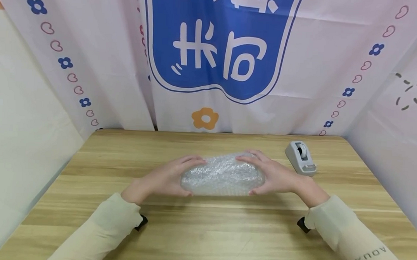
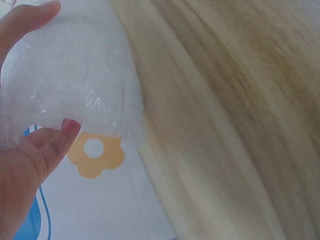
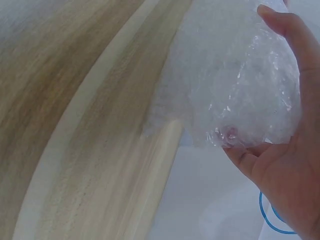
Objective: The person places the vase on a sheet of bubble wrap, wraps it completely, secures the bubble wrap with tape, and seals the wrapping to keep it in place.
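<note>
Bubble-wrapped bundle [image 1: 224,176] sits between your two hands, near the middle of the wooden tabletop [image 1: 207,231], 12 o'clock pointing away from you. Long axis runs roughly 9 to 3, upper edge climbing slightly toward 2. Your left hand [image 1: 169,176] has the 9 o'clock end, your right hand [image 1: 276,175] the 3 o'clock end; neither is nearer, since both touch it. Fingers on each side spread about as wide as the bundle is deep and curl round it: fingertips over the 12 o'clock side, thumbs on the 6 o'clock side. Both wrist views agree on contact, with the wrap filling the space between thumb and fingers. Bundle looks raised off the wood, judging by the shadow below, but you cannot tell how high. Contents cannot be made out through the cloudy film. Tape dispenser [image 1: 301,158] stands at 2 o'clock from the bundle, apart from it, its own length lying about 11 to 5; your right hand is the nearer one, not touching it.
</note>
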`<state>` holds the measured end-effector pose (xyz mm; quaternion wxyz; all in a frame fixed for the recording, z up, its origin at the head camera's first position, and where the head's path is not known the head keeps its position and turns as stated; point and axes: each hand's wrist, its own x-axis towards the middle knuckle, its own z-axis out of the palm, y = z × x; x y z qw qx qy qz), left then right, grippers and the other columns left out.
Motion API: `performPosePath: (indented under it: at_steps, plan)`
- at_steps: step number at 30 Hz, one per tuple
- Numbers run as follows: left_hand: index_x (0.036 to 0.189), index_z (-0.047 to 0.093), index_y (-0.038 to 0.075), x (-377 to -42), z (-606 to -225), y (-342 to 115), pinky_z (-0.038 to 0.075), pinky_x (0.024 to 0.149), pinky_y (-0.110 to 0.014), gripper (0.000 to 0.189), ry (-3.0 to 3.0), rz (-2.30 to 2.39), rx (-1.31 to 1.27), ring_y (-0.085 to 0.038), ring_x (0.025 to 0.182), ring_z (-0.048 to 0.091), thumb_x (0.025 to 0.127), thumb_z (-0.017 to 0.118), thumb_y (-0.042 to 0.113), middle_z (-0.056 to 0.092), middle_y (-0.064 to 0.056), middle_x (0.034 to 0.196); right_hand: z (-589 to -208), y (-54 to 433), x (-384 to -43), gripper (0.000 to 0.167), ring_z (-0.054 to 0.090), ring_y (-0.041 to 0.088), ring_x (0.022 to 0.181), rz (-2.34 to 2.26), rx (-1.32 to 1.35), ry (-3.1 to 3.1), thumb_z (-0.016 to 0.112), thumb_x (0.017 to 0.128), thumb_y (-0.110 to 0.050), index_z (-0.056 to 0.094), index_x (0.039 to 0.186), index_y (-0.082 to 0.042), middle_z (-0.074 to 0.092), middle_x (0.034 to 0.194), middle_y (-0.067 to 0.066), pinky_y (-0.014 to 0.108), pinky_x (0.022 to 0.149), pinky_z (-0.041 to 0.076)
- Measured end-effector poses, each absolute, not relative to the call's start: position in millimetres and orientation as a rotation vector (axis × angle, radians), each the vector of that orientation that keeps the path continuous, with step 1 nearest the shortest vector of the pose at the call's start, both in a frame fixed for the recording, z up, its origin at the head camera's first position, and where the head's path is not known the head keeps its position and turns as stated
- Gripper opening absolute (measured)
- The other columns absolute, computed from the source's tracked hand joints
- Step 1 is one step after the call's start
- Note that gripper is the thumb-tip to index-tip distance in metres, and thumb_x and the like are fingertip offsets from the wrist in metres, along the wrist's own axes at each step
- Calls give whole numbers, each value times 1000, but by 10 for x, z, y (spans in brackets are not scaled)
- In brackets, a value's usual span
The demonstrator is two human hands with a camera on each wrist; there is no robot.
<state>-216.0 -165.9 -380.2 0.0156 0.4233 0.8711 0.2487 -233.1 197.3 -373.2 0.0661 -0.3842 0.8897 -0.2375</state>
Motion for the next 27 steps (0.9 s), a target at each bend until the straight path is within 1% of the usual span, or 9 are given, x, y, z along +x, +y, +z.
performPosePath:
  at_steps: [3, 5, 8, 12, 16, 22, 27]
  plan:
    - [153, 45, 15, -2167, -3802, -1654, 44, 111, -42, 92, 2682, 792, 1311, -25, 142, 43, 74, 92, 15, 43, -3, 157, -3722, 1985, -2325, 102, 50, 45, 132, -723, -1152, 2656, 89, 75, -39, 34, 160, -33, 23, 165, 19, 63, 95, 51]
    - [153, 46, 14, -2170, -3800, -1656, 43, 112, -43, 92, 2666, 813, 1316, -25, 142, 43, 73, 92, 15, 44, -2, 156, -3714, 1987, -2332, 102, 46, 44, 136, -736, -1154, 2631, 89, 75, -40, 33, 160, -33, 23, 165, 19, 63, 97, 50]
    - [153, 47, 13, -2178, -3797, -1664, 43, 112, -46, 93, 2642, 856, 1306, -27, 142, 44, 72, 92, 15, 46, -5, 155, -3697, 1985, -2354, 101, 41, 43, 140, -756, -1176, 2593, 88, 76, -40, 33, 160, -30, 27, 163, 18, 64, 99, 48]
    - [152, 47, 9, -2207, -3792, -1677, 41, 112, -52, 93, 2610, 899, 1272, -33, 142, 42, 71, 92, 15, 46, -11, 155, -3654, 1982, -2399, 100, 39, 38, 141, -764, -1194, 2543, 87, 78, -39, 33, 160, -24, 32, 160, 15, 63, 104, 44]
    - [154, 45, 6, -2262, -3774, -1691, 37, 114, -53, 95, 2569, 928, 1221, -34, 144, 40, 71, 90, 15, 45, -12, 156, -3612, 1979, -2459, 100, 33, 36, 145, -795, -1182, 2487, 86, 79, -36, 32, 161, -18, 32, 161, 13, 63, 110, 37]
    - [156, 42, 11, -2364, -3756, -1714, 32, 117, -57, 95, 2510, 962, 1092, -34, 146, 37, 74, 88, 16, 41, -11, 159, -3626, 1977, -2570, 101, 25, 36, 150, -893, -1138, 2404, 85, 82, -28, 27, 162, -10, 26, 166, 12, 64, 116, 27]
    - [157, 42, 17, -2441, -3767, -1719, 27, 119, -57, 94, 2474, 992, 974, -31, 148, 32, 75, 87, 16, 38, -7, 161, -3661, 1995, -2647, 102, 19, 37, 153, -962, -1100, 2357, 84, 86, -28, 21, 163, -7, 22, 168, 13, 63, 119, 21]
